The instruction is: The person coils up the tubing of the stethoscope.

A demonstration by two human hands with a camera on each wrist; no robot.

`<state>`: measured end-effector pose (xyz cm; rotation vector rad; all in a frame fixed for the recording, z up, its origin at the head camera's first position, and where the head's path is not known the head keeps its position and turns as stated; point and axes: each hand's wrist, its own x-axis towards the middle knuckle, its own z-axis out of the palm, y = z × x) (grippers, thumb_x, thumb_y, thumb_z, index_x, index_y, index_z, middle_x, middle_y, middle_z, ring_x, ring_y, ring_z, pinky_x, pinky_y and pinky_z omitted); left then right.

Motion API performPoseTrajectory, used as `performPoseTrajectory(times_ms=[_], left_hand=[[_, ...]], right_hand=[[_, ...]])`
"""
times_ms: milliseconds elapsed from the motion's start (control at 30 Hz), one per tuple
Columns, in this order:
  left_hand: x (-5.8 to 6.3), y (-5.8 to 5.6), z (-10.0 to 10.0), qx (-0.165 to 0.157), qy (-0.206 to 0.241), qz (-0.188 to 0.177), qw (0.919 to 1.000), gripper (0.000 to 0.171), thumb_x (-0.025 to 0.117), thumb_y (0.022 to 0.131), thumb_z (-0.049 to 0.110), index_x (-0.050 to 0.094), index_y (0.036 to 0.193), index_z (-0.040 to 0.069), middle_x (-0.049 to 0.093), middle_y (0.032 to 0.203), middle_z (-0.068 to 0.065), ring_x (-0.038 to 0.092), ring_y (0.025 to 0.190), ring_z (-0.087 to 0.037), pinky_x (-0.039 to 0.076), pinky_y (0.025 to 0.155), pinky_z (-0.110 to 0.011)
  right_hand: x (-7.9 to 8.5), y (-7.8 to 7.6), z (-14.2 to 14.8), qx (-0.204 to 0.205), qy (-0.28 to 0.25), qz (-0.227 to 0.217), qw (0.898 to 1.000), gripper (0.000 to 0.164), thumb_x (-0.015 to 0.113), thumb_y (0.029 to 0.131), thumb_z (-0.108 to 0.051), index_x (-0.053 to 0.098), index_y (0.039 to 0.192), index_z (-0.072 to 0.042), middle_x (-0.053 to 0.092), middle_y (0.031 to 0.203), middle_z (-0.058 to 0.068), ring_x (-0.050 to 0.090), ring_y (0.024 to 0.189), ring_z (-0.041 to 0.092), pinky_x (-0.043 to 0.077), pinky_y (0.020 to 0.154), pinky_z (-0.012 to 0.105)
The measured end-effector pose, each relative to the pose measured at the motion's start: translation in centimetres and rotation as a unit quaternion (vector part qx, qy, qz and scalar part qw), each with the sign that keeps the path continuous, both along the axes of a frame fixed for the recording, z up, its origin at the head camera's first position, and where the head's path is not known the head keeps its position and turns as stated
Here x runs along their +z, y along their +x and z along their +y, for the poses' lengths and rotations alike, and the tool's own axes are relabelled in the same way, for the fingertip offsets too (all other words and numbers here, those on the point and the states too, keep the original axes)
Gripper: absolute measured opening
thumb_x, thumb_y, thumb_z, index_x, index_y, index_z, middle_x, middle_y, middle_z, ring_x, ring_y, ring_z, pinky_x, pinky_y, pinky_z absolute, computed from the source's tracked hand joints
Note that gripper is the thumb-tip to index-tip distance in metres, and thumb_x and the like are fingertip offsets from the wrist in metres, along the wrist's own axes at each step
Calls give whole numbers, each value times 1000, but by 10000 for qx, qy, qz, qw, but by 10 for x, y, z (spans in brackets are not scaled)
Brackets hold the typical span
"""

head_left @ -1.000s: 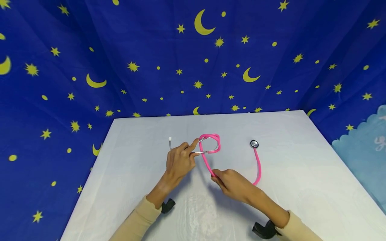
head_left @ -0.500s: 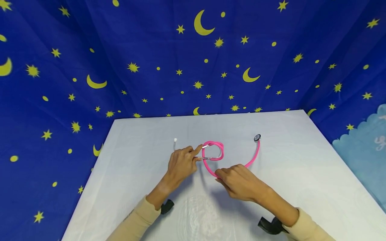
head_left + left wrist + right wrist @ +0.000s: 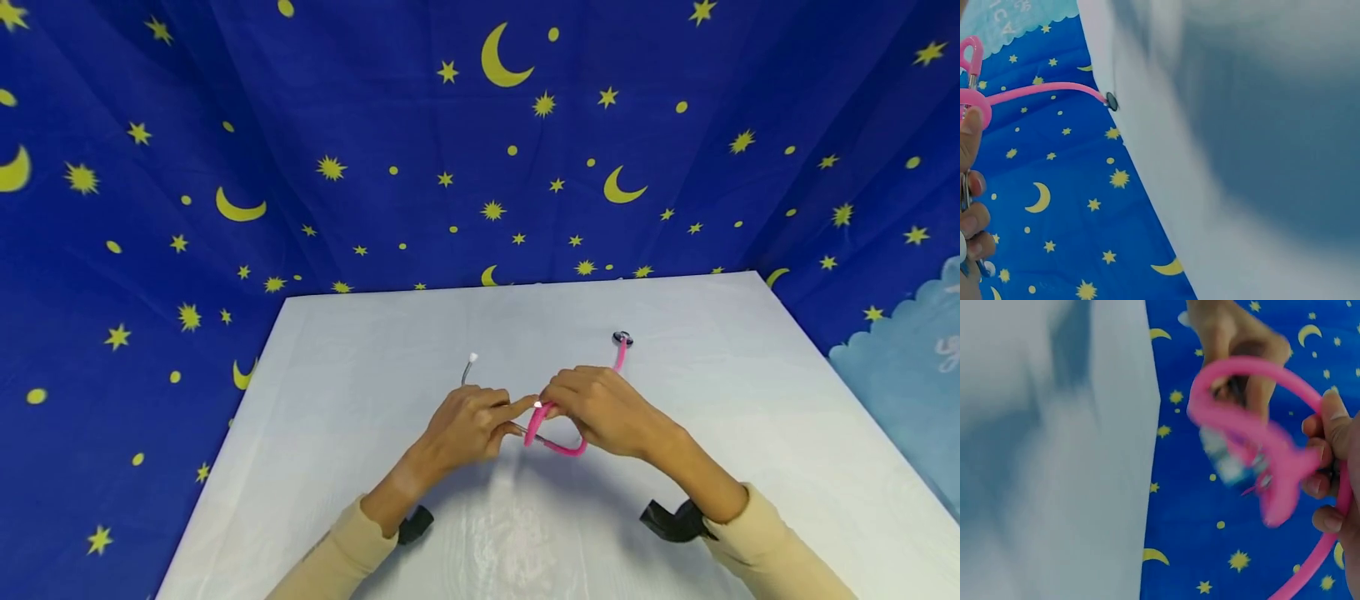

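Where the pink scope bends, I see a smooth, round tube w/ a loop in it. The ear arms are thin, shiny metal, the tip is white & the disc is round & dark-rimmed. From my end, the scope is up over the white table, b/w the 2 hands & in both. The L hand is curled round the metal arms, w/ 1 finger out to the loop. The R hand pinches the pink tube just beside it, fingers bent in. The disc is past the R hand, on the far side; can't tell if it touches the table. The tip pokes out past the L hand. My count: 1 scope, 1 disc, 2 hands, 2 tan sleeves, 2 black bits, 1 per wrist. In the head cam I get 1 tip. Behind's 1 blue cloth w/ lots of yellow stars, dots & moons.
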<state>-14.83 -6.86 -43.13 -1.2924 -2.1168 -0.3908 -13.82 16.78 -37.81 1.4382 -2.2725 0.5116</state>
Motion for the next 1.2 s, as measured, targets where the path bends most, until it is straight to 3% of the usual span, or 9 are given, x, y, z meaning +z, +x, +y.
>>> performPoseTrajectory(times_ms=[200,367,600,767,900,1067,1200], left_hand=[[4,3,2,-426,152,466,9979,36,72,87,30,72,119,14,47,63,6,35,49,-3,27,49,-16],[8,5,3,-677,374,610,9951,27,69,90,26,74,114,13,52,65,6,40,52,-3,30,49,-17],[10,6,3,-653,853,703,9917,34,52,101,32,75,110,9,56,68,3,43,50,-5,33,49,-18],[10,6,2,-484,1208,523,9901,33,58,98,33,76,106,8,57,67,2,43,49,-5,31,48,-20],[7,5,2,-467,1416,473,9877,30,61,96,30,77,103,5,58,64,1,46,49,-6,33,47,-21],[6,4,6,-362,1613,555,9847,33,57,99,30,76,105,3,60,64,1,47,50,-6,35,47,-19],[5,5,9,-381,1672,469,9841,34,58,98,30,75,107,2,59,65,0,45,50,-6,35,48,-19]], right_hand=[[-2,-11,7,29,-414,-1101,9931,4,64,93,-7,67,92,-10,65,82,-6,59,74,5,53,68,24],[-5,-19,9,279,-617,-1798,9814,16,63,89,4,67,93,-11,64,83,-5,56,74,5,52,67,23],[-19,-30,7,1106,-1381,-2622,9486,27,55,88,16,66,96,-8,64,80,2,55,69,9,50,60,25],[-34,-31,0,1244,-1920,-2721,9347,28,52,89,17,66,100,-5,65,82,6,55,69,11,49,60,22],[-46,-28,-4,1349,-2256,-2664,9274,31,54,82,16,63,107,0,64,85,8,52,64,12,47,55,22],[-54,-25,-12,1714,-2745,-2843,9025,41,48,75,23,58,110,5,58,88,12,41,54,15,38,45,26],[-48,-19,-20,1781,-2780,-2823,9007,38,38,79,26,55,106,5,53,86,15,38,51,20,33,41,30]])
